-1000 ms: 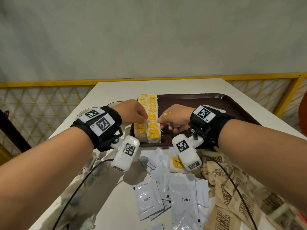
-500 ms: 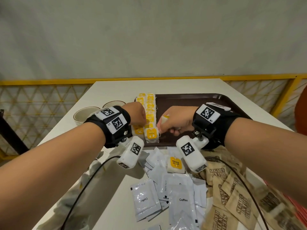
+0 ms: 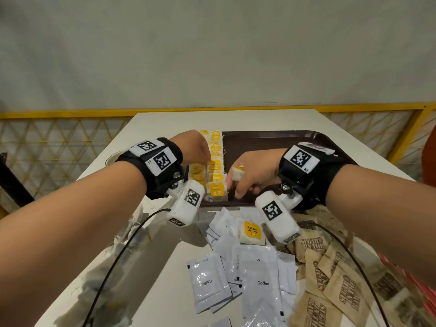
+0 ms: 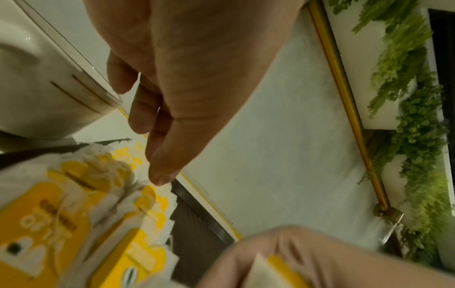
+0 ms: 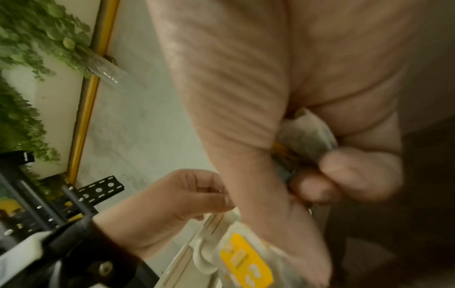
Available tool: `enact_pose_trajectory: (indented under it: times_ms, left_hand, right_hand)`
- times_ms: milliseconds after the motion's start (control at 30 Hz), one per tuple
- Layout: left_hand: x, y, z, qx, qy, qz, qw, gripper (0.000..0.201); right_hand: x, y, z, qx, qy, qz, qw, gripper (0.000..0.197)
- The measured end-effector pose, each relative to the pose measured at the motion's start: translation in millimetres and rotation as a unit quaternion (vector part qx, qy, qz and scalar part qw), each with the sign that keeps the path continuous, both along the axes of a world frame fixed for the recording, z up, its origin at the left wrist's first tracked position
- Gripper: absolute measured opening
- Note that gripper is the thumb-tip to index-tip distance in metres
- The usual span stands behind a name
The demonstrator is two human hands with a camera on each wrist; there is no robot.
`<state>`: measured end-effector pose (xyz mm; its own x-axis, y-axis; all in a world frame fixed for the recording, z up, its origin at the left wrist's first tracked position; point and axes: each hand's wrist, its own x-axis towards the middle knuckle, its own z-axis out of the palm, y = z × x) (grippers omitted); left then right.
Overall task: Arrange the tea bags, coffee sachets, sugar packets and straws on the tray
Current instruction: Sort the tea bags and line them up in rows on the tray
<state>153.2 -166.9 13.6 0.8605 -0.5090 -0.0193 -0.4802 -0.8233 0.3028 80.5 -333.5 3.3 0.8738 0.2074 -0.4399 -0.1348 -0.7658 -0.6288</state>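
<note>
The right hand (image 3: 253, 171) held a tea bag (image 3: 237, 173) over the brown tray (image 3: 271, 142) — beside two rows of tea bags (image 3: 212, 166), where the left hand (image 3: 194, 147) rested.

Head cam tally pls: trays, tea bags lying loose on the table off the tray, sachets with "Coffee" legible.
tray: 1
loose tea bag on the table: 1
sachets reading "Coffee", second one: 2
Total: 4

We see yellow-tagged tea bags (image 3: 215, 161) in overlapping rows at the brown tray's (image 3: 271, 140) left edge, frame centre. Below lie one loose tea bag (image 3: 252, 232), white coffee sachets (image 3: 259, 279), and brown sugar packets (image 3: 335, 282) lower right.
</note>
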Motion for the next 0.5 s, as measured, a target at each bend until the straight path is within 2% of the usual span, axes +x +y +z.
enact_pose_trajectory:
  times_ms: [100,300,400,500]
  left_hand:
    - [-2,2,6,0.01,0.031,0.013,0.999,0.008]
    - [-5,-3,11,0.076,0.034,0.036,0.996,0.025]
    - [-9,-3,10,0.1,0.038,0.019,0.994,0.029]
    - [-15,3,9,0.116,0.05,-0.018,0.992,0.026]
  right_hand:
    - [-5,6,-4,-0.016,0.025,0.014,0.999,0.024]
    - [5,19,-19,-0.093,-0.057,-0.05,0.993,0.028]
    - [4,20,-20,-0.092,-0.068,-0.062,0.992,0.028]
    - [2,15,-17,-0.087,-0.09,-0.058,0.99,0.039]
